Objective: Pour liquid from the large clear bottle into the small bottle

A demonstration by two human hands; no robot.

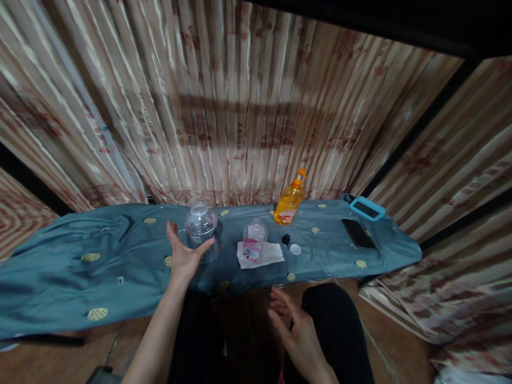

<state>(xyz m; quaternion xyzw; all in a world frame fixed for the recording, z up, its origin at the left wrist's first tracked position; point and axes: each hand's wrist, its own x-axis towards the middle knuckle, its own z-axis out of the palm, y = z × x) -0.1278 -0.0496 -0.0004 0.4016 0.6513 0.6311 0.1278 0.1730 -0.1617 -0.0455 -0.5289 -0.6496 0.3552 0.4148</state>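
Teal cloth covers the desk point(80, 266). On it, the left hand point(184, 255) spreads open around a clear plastic jar point(201, 226), thumb at its side, not clamped. The right hand point(298, 333) hangs open and empty below the desk edge. Nearby: a small bottle point(255, 241) on a tissue point(264, 255), two caps point(291, 245), an orange pump bottle point(290, 200), a phone point(358, 233).

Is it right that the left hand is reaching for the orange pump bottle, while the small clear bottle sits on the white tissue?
Not quite. In the head view, the left hand reaches for the big clear plastic bottle, not the orange pump bottle. The small clear bottle does sit on the white tissue.
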